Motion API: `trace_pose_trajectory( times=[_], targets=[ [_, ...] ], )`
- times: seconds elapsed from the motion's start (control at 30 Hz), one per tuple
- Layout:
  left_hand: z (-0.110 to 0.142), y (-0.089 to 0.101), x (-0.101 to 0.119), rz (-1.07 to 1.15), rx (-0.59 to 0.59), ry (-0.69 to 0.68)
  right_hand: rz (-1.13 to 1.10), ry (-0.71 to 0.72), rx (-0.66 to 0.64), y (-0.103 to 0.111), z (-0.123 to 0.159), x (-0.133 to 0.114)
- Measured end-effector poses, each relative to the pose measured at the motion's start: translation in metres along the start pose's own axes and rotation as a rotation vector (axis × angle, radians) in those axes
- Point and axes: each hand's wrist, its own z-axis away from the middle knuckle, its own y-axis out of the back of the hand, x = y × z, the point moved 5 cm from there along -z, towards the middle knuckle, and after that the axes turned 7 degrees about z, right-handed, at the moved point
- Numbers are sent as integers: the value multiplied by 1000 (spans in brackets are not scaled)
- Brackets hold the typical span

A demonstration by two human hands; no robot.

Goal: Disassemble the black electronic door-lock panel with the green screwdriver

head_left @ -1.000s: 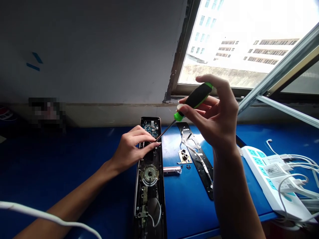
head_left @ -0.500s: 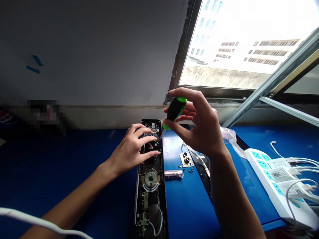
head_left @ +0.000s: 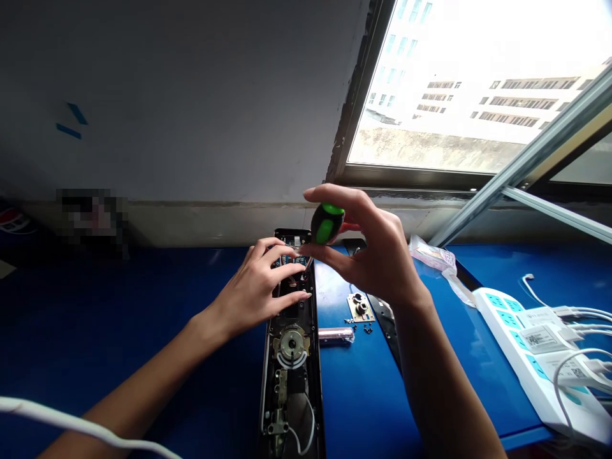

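A long, narrow black device housing point(head_left: 315, 357) lies with its inside facing up, looking like part of an electronic door lock. Inside show a blue circuit board point(head_left: 289, 242), a round metal mechanism point(head_left: 292, 344) and thin wires. Across its upper part rests my left hand point(head_left: 258, 280), fingers spread and touching the housing near the board. My right hand point(head_left: 373, 248) is closed around a black-and-green screwdriver point(head_left: 327, 223). The screwdriver tilts toward me, its tip down inside the housing beside my left fingers; the exact contact point is too small to make out.
Right of the housing lie a small plate with black round parts point(head_left: 361, 308), loose screws point(head_left: 368, 329), a shiny wrapped cylinder point(head_left: 336, 336) and a black panel point(head_left: 385, 319). A white power strip point(head_left: 507, 338) with plugged-in chargers stands farther right. A white cable point(head_left: 86, 428) crosses the lower left.
The screwdriver handle has swung down and left, turning in my right fingers, with more green showing. My left hand stays over the housing. The view has shifted slightly.
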Motion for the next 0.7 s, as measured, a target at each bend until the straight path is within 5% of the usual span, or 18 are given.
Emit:
trace_pose_trajectory(
  times=[0.23,0.4,0.57,0.7],
  targets=[
    [3,-2,-5,-15,17,127,-272,-59,-15,0,-3,-5],
    [7,-7,-9,107,-13,240,-137,-9,159,10,-1,-4],
    [8,-7,-9,140,-22,252,-294,-21,55,4,-1,-3],
    [7,-8,-9,140,-40,250,-242,2,109,4,0,-2]
  ],
)
